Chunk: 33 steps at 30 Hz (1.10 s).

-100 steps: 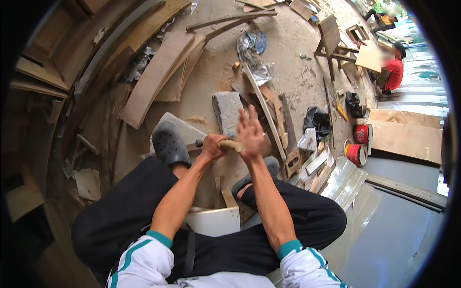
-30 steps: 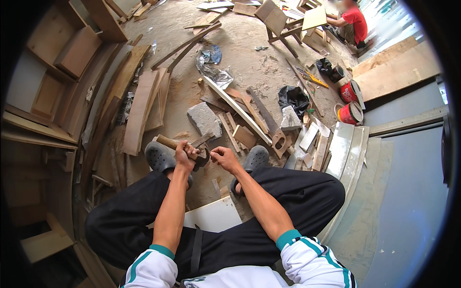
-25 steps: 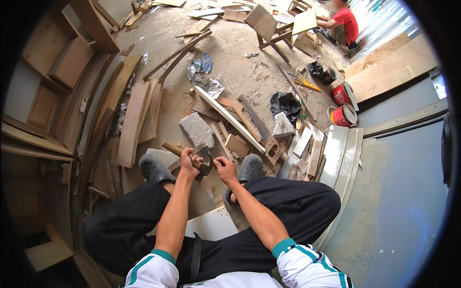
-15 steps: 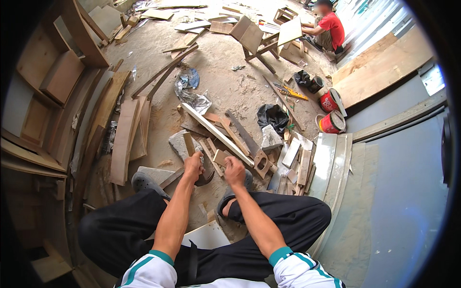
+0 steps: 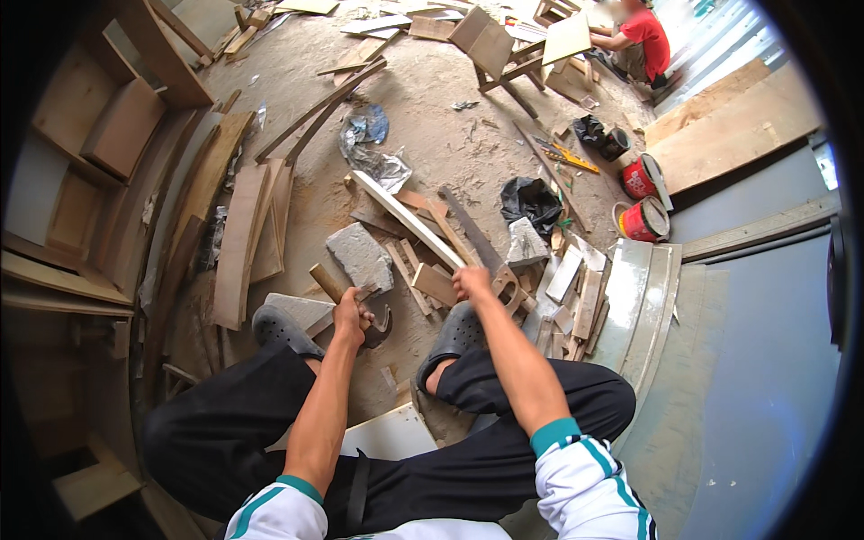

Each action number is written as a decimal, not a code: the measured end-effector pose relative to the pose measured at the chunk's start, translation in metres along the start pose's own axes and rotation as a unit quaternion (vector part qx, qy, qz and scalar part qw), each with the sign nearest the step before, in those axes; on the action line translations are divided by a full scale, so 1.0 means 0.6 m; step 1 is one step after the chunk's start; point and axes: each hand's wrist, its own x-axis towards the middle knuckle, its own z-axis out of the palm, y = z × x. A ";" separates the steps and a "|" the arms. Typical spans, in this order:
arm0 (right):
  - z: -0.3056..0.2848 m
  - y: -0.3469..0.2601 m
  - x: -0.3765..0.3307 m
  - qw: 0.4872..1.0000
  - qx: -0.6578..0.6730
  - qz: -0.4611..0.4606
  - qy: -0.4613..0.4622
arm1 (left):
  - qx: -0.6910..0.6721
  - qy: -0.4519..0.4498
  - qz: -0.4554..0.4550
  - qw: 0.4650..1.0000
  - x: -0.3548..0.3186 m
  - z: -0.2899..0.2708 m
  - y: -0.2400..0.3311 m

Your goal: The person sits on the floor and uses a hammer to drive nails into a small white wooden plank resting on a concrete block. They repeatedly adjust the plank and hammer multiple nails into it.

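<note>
My left hand (image 5: 349, 317) grips a claw hammer (image 5: 326, 283) by its wooden handle. The handle tilts up to the left, and the dark curved head hangs by my shoe. My right hand (image 5: 472, 283) is closed at the near end of a long white wood strip (image 5: 405, 216); what its fingers hold is hidden. A small wood block (image 5: 436, 285) lies just left of that hand. Beside it, a handsaw (image 5: 477, 238) rests with its wooden handle partly behind my right hand. A rough concrete chunk (image 5: 362, 256) sits on the ground beyond the hammer.
Wood offcuts (image 5: 587, 306) are heaped to the right, near a black plastic bag (image 5: 531, 203). Red cans (image 5: 643, 219) stand farther right. Wooden cabinet pieces (image 5: 117, 135) line the left. A person in red (image 5: 643, 40) squats at the far right, near an upturned stool (image 5: 513, 54).
The view has shifted slightly. My right hand has moved away from the small block toward the white strip's end. The hammer's handle has swung over to the left.
</note>
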 end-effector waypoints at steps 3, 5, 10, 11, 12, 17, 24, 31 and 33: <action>-0.067 -0.061 0.085 0.973 0.201 -0.113 -0.021 | -0.051 -0.033 -0.029 0.998 0.009 0.002 -0.030; -0.026 -0.123 0.067 0.972 0.211 -0.071 0.071 | -0.030 0.010 0.004 0.999 0.012 -0.042 -0.024; 0.011 -0.084 0.032 0.990 0.121 -0.069 0.017 | 0.010 0.039 0.039 0.998 0.016 -0.063 -0.040; 0.043 -0.062 0.002 0.994 0.082 -0.067 -0.024 | 0.018 0.051 0.050 0.997 0.014 -0.073 -0.040; 0.059 -0.038 -0.010 0.996 0.005 -0.069 -0.062 | 0.026 0.051 0.059 0.997 0.009 -0.064 -0.043; 0.177 0.031 -0.121 0.905 -0.279 -0.054 -0.318 | 0.075 0.047 0.106 0.990 -0.038 -0.066 -0.039; 0.277 -0.046 -0.301 0.922 -0.371 -0.037 -0.102 | 0.169 0.085 0.173 0.966 -0.067 -0.163 -0.046; 0.354 -0.006 -0.325 0.864 -0.323 0.057 -0.382 | 0.168 0.130 0.268 0.940 -0.111 -0.196 -0.042; 0.342 0.022 -0.328 0.866 -0.242 0.124 -0.420 | 0.213 0.131 0.266 0.931 -0.113 -0.211 -0.050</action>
